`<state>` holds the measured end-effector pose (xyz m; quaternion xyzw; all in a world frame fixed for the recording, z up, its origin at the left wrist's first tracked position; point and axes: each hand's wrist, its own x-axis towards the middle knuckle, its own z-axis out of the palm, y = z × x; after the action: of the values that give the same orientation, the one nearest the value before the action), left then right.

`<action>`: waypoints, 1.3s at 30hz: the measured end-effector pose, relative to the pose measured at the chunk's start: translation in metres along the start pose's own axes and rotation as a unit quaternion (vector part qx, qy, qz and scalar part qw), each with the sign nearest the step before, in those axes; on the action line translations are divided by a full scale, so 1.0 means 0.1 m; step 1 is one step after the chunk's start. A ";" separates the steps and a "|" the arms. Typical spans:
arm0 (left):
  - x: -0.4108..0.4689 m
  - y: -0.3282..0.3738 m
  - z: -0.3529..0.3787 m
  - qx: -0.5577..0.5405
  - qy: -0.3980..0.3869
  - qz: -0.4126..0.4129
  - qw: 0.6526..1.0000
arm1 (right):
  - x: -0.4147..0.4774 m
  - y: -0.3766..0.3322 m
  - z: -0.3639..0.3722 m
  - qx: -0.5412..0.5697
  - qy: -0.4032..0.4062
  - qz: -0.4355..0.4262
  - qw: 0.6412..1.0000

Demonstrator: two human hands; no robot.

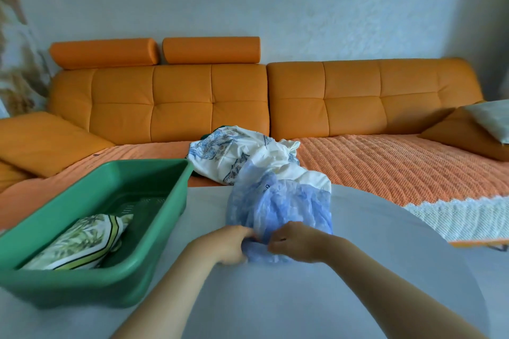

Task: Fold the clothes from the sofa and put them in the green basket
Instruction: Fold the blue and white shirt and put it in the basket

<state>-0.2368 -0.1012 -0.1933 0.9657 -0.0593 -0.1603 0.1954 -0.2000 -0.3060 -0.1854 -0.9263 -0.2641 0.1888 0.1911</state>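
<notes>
Plainly, the left hand (232,242) and right hand (296,242) grip the near edge of the blue garment (283,206) on the table (385,270); fingers curl into the crumpled cloth, their tips buried in its folds; its far end covers part of a white garment (234,146) spilling off the sofa (179,102); a folded cloth (82,239) lies in the basket (82,283), whose near rim is blurred.

Orange sofa (209,102) runs along a pale textured wall (275,3), woven orange throw (385,162) on its seat, white round surface (358,256) up front.
</notes>
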 end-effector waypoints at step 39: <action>-0.50 0.34 -0.09 0.171 0.129 -0.001 0.977 | 0.05 0.31 0.08 -0.246 0.114 -0.047 0.961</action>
<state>-0.2830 -0.1197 -0.1575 0.9974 -0.0596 -0.0220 0.0336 -0.1864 -0.3258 -0.2073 -0.9467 -0.3220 0.0016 -0.0049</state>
